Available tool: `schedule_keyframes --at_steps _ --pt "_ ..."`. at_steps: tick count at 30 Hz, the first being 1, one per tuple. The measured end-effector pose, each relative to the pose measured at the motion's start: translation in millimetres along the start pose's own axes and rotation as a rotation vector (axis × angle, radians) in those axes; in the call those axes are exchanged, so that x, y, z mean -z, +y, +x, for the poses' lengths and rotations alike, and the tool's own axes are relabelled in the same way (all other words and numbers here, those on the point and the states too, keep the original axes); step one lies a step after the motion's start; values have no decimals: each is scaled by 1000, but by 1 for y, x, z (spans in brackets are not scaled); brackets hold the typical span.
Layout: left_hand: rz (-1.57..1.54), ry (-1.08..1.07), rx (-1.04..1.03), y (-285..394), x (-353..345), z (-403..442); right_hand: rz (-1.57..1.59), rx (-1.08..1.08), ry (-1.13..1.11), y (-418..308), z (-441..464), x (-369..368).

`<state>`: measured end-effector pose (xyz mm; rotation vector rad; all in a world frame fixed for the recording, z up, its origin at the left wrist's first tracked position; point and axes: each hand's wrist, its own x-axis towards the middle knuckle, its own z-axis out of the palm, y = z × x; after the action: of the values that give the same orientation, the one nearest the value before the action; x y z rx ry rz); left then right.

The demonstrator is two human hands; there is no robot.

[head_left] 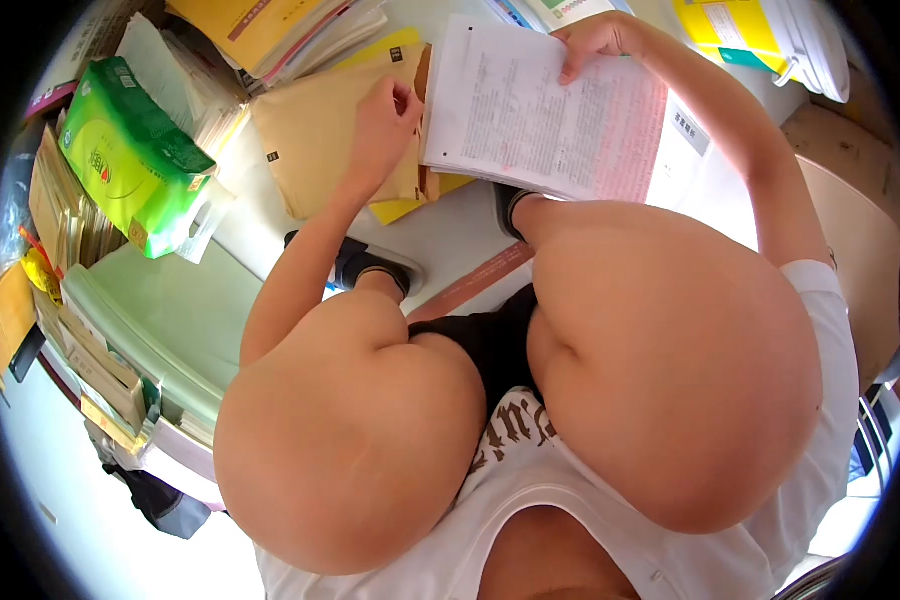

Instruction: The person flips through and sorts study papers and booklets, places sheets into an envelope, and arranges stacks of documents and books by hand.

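My right hand (600,45) grips the top right edge of a stack of printed papers (530,115), with the thumb lying on the top sheet. The sheets carry dense black print, and red print or marks toward the lower right. My left hand (385,115) is curled closed over a brown kraft paper envelope (310,140), near its right end. Whatever lies inside those fingers, if anything, is hidden. The envelope's right edge borders the left side of the papers.
A green tissue pack (130,160) lies at the left beside piled papers (185,90). Yellow booklets (250,30) are stacked at the top. A white and yellow bucket (770,40) stands upper right, near a cardboard box (850,150). A pale green plastic surface (160,310) is left of my bent knees.
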<state>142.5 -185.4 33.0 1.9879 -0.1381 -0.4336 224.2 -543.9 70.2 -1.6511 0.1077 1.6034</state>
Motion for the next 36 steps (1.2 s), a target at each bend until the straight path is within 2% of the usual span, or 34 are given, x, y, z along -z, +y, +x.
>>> schedule_keyframes --at_steps 4,6,11,13,16,18,22,24,27,36 --pt "54 -35 -89 -1 -4 9 162 -137 -90 25 -5 21" --pt "24 -47 -65 -1 -7 12 187 41 -79 56 4 36" --pt "-102 -63 74 -13 -14 28 293 1 -17 69 -8 34" --pt "-235 -132 124 -19 -11 31 312 -19 1 74 -9 31" --pt "-180 -150 77 -19 -4 34 344 -6 -36 79 -11 29" --pt "-190 -153 94 -14 0 36 328 30 63 79 -13 27" --pt "-252 -154 115 -4 1 35 373 28 79 64 -20 22" --pt "-280 -142 127 -2 -2 34 364 53 -27 57 -22 22" --pt "-315 -120 148 3 -5 39 240 -24 -19 43 -18 18" --pt "-288 -115 143 10 -13 33 -60 -75 -44 -4 -9 2"
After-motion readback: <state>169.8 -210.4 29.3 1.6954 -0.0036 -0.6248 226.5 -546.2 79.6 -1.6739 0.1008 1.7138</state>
